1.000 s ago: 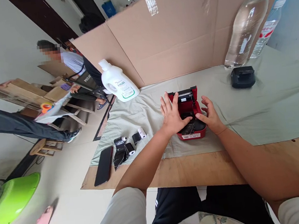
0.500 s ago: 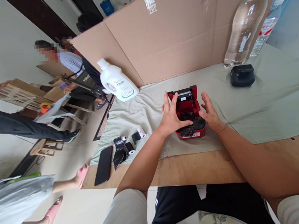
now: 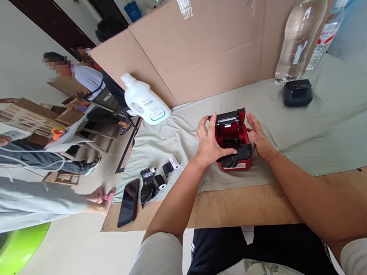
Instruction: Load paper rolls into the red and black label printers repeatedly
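The red printer (image 3: 233,143) sits on the cloth-covered counter (image 3: 333,126), lid raised at its far end, long axis running near to far. The left hand (image 3: 208,141) cups its left side — thumb across the near front, fingers spread. The right hand (image 3: 258,137) lies flat and open against the right side. Both hands are equally close; paper rolls (image 3: 161,177) lie well apart, to the left.

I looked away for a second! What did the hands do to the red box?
The left hand slid from over the red box to its left side; the right hand closed in against its right side. The lid stayed open. The rolls, phone and bottles stayed put.
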`<action>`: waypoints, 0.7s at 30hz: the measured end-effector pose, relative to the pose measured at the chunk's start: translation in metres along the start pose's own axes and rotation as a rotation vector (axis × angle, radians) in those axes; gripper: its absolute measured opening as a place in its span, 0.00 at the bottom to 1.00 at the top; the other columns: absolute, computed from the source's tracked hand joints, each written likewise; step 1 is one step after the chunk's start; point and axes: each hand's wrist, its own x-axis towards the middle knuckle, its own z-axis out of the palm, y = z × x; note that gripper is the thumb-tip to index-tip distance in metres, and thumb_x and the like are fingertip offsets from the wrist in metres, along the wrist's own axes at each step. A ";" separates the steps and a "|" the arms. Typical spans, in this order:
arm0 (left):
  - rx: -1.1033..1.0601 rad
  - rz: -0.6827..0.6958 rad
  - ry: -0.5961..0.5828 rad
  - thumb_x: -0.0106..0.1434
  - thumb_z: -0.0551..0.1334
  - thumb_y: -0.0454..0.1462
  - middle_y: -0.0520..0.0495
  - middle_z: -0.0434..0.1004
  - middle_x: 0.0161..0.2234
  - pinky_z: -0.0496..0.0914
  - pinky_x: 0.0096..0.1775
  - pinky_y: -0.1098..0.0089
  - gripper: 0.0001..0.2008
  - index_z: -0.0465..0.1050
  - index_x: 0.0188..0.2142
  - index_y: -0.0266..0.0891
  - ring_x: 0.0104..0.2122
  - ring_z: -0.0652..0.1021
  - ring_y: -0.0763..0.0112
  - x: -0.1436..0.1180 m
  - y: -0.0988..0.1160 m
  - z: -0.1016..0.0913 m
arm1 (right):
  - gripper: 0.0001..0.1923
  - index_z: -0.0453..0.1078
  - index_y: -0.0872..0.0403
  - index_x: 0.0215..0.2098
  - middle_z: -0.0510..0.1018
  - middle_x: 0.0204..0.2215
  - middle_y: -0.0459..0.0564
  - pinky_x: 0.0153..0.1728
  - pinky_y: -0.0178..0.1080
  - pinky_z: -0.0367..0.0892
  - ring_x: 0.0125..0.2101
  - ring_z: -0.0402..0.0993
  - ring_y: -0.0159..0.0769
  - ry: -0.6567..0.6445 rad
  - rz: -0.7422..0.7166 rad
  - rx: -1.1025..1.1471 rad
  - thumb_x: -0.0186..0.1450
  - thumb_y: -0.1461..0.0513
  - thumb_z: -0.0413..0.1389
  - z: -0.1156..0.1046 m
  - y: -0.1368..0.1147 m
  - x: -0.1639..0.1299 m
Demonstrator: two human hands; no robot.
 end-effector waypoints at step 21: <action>0.016 0.113 0.020 0.63 0.63 0.53 0.43 0.77 0.47 0.59 0.56 0.55 0.21 0.75 0.48 0.42 0.50 0.74 0.58 -0.035 -0.002 0.003 | 0.16 0.73 0.49 0.28 0.81 0.40 0.52 0.55 0.54 0.65 0.49 0.72 0.45 0.176 -0.395 -0.302 0.68 0.51 0.53 0.009 -0.024 -0.008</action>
